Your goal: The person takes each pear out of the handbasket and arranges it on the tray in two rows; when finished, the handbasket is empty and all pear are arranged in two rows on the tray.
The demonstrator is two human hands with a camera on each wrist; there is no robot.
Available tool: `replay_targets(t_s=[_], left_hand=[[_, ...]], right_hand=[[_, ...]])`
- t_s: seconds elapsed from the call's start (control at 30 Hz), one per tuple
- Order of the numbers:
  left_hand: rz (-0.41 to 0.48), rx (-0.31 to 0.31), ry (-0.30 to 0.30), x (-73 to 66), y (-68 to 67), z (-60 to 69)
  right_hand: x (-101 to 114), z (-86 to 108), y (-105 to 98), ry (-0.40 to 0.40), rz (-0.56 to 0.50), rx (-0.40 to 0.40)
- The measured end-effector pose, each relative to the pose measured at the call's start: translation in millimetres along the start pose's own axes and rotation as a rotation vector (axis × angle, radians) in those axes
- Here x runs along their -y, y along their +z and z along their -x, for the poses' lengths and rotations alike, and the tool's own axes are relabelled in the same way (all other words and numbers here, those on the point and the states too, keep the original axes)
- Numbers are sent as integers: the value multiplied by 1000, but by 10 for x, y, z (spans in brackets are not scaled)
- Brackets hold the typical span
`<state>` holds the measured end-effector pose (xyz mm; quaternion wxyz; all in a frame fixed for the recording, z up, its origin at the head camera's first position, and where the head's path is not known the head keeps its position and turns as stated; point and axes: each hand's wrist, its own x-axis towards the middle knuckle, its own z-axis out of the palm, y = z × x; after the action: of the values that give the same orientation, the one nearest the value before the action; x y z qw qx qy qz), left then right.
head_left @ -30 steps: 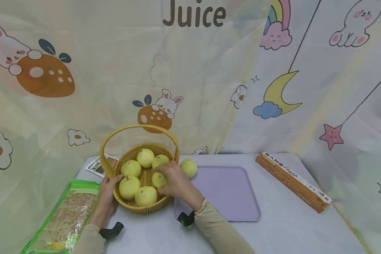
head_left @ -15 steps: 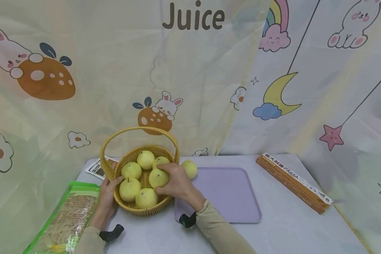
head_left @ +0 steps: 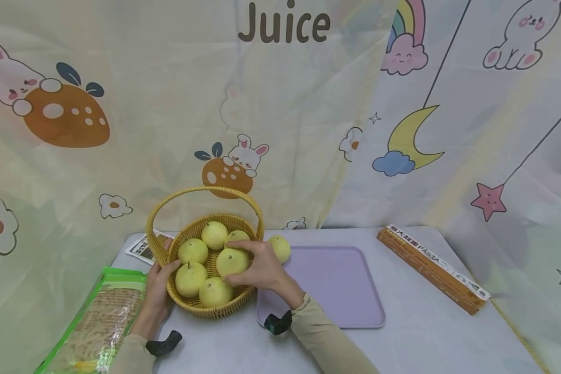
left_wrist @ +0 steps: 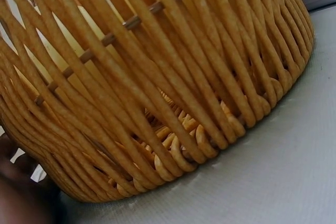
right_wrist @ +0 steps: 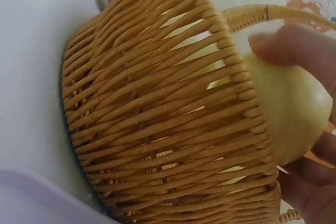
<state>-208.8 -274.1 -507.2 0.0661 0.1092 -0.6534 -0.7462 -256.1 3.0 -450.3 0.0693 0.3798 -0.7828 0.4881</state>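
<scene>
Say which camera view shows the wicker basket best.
The head view: nearly the whole wicker basket shows, handle included. Left wrist shows mainly its woven side; right wrist, its side, rim and part of the handle.

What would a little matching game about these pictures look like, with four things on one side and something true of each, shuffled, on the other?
Things:
1. Left hand
2. Right hand
3. Tray
4. Long box

Descriptions:
A. Has the word PASTA printed on it
B. Grips the side of the woven basket
C. Is pale purple and lies flat
D. Holds a yellow-green fruit between thumb and fingers

Right pairs: 1-B, 2-D, 3-C, 4-A.
</scene>
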Motion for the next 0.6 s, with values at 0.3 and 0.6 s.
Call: replay_targets(t_s=[0.3, 0.6], left_hand=[[22, 24, 44, 15, -3, -21], [30, 48, 51, 19, -16, -30]], right_hand=[[77, 21, -92, 50, -133, 26], [59, 76, -273, 122, -360, 105]])
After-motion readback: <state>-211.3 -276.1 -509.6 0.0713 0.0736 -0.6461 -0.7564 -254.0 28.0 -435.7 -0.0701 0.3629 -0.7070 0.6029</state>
